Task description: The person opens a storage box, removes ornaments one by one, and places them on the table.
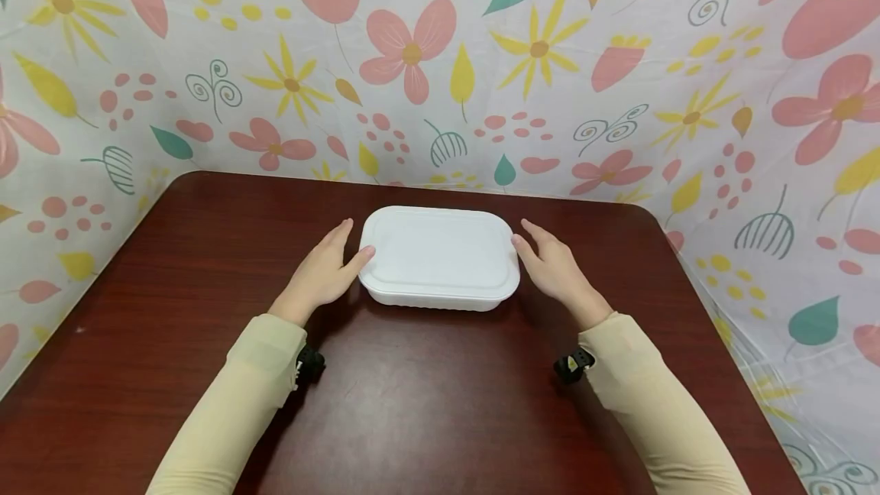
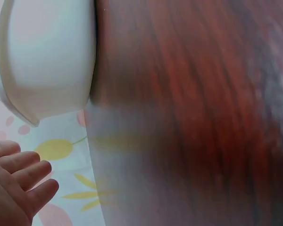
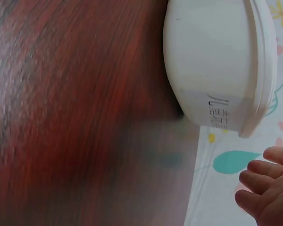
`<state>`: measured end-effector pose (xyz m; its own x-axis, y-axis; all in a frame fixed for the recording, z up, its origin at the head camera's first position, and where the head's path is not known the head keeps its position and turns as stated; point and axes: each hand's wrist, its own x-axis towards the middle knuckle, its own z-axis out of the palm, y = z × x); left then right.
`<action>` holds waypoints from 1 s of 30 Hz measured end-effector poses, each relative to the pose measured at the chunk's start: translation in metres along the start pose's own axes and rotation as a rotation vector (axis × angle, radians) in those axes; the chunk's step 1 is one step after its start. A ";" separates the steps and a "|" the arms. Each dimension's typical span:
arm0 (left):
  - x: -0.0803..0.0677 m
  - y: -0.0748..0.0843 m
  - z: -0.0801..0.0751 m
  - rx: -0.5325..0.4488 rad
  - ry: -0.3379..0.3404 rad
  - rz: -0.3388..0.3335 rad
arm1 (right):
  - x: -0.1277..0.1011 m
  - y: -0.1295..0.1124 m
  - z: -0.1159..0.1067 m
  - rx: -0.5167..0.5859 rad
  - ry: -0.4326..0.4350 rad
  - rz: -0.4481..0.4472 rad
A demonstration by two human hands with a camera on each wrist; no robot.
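Both hands lie released, each grip holding nothing: the left hand (image 1: 321, 270) rests on the table (image 1: 426, 403) at the left end of a white lidded box (image 1: 440, 254), its fingers straight and its thumb tip touching the rim of the lid, while the right hand (image 1: 553, 266) sits at the box's right end with straight fingers close against the rim, though whether they touch it cannot be told. The box stands flat, lid on, in the far middle of the dark red wooden table, between the two hands. In the left wrist view the left hand's fingers (image 2: 23, 181) show relaxed and slightly apart from the box (image 2: 47, 56); in the right wrist view the right hand's fingers (image 3: 269, 183) hang just beside the box (image 3: 212, 61), whose side bears printed characters. Cream sleeves (image 1: 241, 396) cover both forearms, and a flowered cloth (image 1: 440, 59) hangs behind and beside the table.
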<state>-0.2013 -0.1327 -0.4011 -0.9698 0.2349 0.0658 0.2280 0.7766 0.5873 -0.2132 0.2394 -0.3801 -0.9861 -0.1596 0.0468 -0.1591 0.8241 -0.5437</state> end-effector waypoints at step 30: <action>0.013 0.013 -0.002 -0.789 -0.134 -0.327 | 0.003 -0.017 -0.007 0.756 -0.208 0.384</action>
<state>-0.2115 -0.1203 -0.3913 -0.9466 0.1757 -0.2705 -0.2356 0.1959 0.9519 -0.2135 0.2285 -0.3651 -0.9245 -0.1020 -0.3674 0.3295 0.2712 -0.9044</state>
